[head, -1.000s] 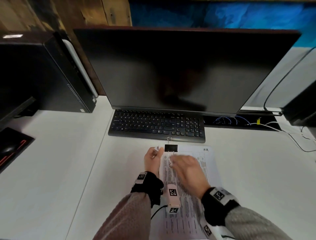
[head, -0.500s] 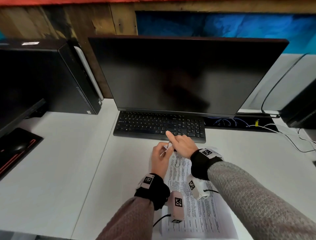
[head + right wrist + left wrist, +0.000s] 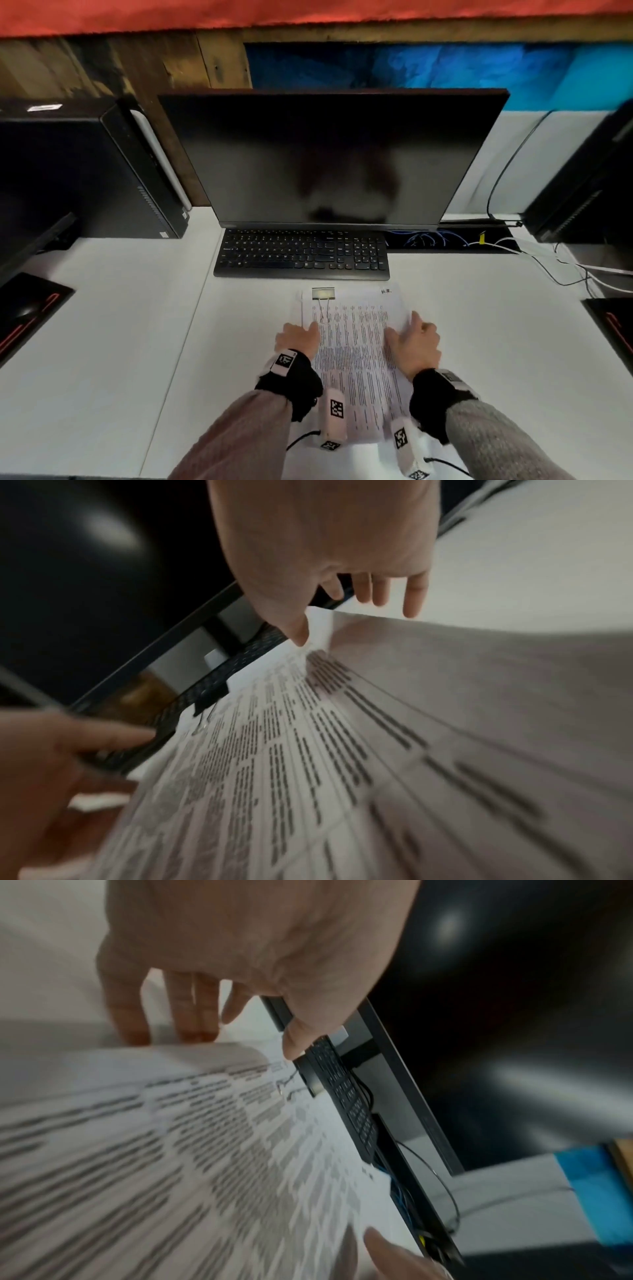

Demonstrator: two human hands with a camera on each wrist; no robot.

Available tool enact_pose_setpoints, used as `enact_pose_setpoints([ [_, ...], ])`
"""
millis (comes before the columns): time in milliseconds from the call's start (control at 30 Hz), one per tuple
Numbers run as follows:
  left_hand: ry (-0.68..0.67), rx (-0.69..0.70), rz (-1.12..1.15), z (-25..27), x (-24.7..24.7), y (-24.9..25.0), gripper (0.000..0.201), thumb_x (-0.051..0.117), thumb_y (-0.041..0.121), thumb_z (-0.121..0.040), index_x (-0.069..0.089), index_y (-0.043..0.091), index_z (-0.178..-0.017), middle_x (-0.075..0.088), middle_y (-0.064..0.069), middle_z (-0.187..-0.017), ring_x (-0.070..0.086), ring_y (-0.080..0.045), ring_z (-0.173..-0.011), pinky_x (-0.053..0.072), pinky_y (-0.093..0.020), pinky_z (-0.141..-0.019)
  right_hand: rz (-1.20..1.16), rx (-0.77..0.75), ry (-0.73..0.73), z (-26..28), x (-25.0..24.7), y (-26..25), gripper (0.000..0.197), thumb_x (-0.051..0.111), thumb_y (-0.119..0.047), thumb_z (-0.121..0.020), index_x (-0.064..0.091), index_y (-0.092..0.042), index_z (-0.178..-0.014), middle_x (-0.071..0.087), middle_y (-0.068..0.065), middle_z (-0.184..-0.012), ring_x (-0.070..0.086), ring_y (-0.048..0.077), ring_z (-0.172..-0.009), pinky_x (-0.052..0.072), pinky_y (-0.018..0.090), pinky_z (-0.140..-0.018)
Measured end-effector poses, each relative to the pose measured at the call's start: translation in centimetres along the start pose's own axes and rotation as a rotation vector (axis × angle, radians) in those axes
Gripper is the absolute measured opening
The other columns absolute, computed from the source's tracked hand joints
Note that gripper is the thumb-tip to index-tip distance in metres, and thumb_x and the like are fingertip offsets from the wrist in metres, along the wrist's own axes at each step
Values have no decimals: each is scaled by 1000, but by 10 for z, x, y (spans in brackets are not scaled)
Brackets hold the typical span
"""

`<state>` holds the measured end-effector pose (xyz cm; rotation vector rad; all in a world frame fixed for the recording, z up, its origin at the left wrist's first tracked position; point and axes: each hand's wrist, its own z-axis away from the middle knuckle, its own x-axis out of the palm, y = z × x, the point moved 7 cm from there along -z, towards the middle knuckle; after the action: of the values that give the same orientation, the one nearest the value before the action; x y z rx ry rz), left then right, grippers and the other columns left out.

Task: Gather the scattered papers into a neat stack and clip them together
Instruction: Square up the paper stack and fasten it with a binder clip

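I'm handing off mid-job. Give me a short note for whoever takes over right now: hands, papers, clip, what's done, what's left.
Left hand: grips the left edge of the paper stack, thumb on top, fingers at the edge.
Right hand: grips the right edge, which curls up under the thumb.
Stack: lies on the white desk in front of the keyboard.
Binder clip: on the stack's top edge, left of centre, wire handle folded down on the page.
Done: papers gathered and clipped.
Left: likely just check the edges are square, then let go.
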<state>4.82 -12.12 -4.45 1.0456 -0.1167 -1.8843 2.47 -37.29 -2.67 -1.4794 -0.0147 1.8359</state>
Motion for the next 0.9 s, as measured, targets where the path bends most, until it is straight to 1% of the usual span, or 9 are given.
enact_pose_setpoints([
  [100,-28,20,-96,21,24,-8,66,48,46,-90,35,2,-137,36,-18,-139,41,-33,-126,38,-38,-105,-146,156,-79,13,16,29,56,50,-45,-91,47,-9,-134,43,19,-131,40,37,-123,37,46,-102],
  [200,-13,36,-110,35,39,-6,60,49,41,-91,36,3,-135,36,-17,-139,41,-32,-126,36,-38,-106,-157,235,-52,27,14,45,56,49,-43,-91,42,-13,-138,41,18,-135,39,36,-125,34,46,-103],
  [367,-79,121,-20,64,86,26,70,52,33,-89,23,3,-145,30,-16,-147,35,-32,-134,33,-38,-110,-187,386,44,29,-17,96,55,46,-43,-91,38,-19,-140,37,19,-135,34,36,-125,27,51,-106],
  [467,-199,186,130,81,121,59,75,54,26,-86,17,5,-149,28,-13,-152,32,-28,-138,31,-35,-112,-237,454,104,8,-43,129,74,34,-54,-77,36,-16,-140,37,24,-134,34,38,-124,25,49,-106],
  [533,-260,211,171,87,141,80,70,52,22,-86,22,6,-147,34,-12,-150,37,-28,-136,34,-34,-111,-265,485,133,-9,-62,148,85,30,-52,-66,37,-10,-140,38,28,-133,34,40,-124,25,47,-106],
  [633,-353,261,170,88,160,113,52,45,21,-90,37,9,-140,46,-7,-142,46,-27,-128,35,-30,-106,-258,467,120,-42,-87,165,79,36,-54,-79,37,-3,-139,38,30,-136,35,42,-125,26,43,-106],
  [700,-389,282,214,83,164,134,45,41,19,-95,40,7,-138,45,-6,-141,44,-26,-129,33,-26,-101,-265,412,99,-68,-100,167,72,45,-50,-89,36,2,-138,40,30,-137,38,43,-126,30,43,-106],
  [733,-394,278,250,79,164,141,45,40,18,-96,40,6,-139,43,-5,-142,42,-26,-131,32,-27,-105,-282,383,76,-80,-103,166,68,49,-46,-91,38,4,-137,42,30,-137,41,43,-125,32,43,-105],
  [900,-440,188,448,53,160,151,60,37,30,-101,11,11,-152,12,-5,-159,16,-22,-146,16,-37,-120,-344,225,-28,-122,-105,138,54,53,-36,-94,48,5,-128,52,27,-130,51,39,-119,40,40,-100],
])
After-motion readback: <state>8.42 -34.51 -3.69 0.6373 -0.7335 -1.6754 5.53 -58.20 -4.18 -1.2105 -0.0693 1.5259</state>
